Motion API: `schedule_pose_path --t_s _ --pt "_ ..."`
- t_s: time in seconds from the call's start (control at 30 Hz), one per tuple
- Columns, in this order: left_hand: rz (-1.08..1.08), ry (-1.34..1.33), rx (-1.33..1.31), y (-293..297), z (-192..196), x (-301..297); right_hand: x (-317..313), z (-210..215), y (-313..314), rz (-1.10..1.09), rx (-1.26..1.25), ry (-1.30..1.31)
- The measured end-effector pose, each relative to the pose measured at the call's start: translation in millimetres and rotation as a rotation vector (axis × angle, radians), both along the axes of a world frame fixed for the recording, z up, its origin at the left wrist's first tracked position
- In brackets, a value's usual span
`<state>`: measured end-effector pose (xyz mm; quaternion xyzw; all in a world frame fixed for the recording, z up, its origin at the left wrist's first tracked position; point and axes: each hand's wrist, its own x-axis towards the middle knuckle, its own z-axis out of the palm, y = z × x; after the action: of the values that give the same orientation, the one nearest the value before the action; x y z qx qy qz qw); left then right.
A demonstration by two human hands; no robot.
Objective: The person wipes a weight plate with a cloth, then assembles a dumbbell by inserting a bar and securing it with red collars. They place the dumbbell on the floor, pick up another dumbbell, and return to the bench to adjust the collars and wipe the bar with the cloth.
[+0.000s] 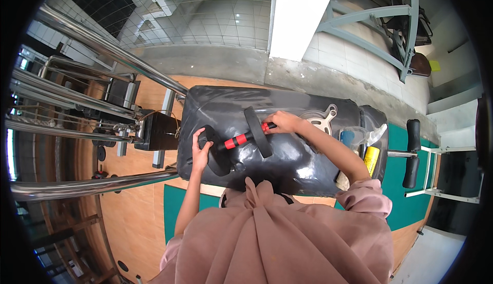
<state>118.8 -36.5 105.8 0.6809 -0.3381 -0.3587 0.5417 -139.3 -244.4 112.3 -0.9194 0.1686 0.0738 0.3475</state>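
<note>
On the black padded bench (313, 171) lies a dumbbell bar (236, 141) with a red and black grip. A black weight plate (258, 131) stands on edge around its right part. My right hand (281, 122) is closed on the bar's red and black right end, just outside that plate. At the grip's left end is a second black weight plate (220, 153). My left hand (201, 149) grips this plate by its left side, thumb bent over it. Whether the bar passes through the second plate, I cannot tell.
Behind my right forearm lies a metal plate with cut-outs (322, 120). A clear bag (354, 136) and a yellow container (371, 161) rest on the bench's right side. Chrome rails (118, 53) of an exercise machine flank the left; black foam rollers (412, 153) stand right.
</note>
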Motion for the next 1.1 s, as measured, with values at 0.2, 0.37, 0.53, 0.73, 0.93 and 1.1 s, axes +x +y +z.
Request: schedule_pose_path --t_s 0.2,0.37,0.53,0.73,0.93,1.1 --pt "-0.001 0.013 -0.005 -0.5 -2.1 1.2 -9.8 -13.8 14.6 -0.157 -0.138 -0.056" --pt "0.000 0.046 -0.017 5.3 -12.2 -0.4 6.2 -19.5 -6.2 -0.098 0.140 0.244" --pt "0.001 0.043 -0.011 -0.3 -4.1 -3.6 13.2 -40.8 -32.2 -0.087 0.565 0.412" --pt "0.019 0.045 -0.003 11.2 -12.7 -3.6 22.6 -33.8 -33.2 -0.065 0.616 0.527" --pt "0.004 -0.103 -0.069 20.8 -13.5 -16.6 15.8 -73.8 -22.6 -0.238 0.748 0.602" --pt "0.017 -0.101 -0.052 25.2 -10.8 -15.4 12.6 -35.4 -14.1 -0.241 0.518 0.518"
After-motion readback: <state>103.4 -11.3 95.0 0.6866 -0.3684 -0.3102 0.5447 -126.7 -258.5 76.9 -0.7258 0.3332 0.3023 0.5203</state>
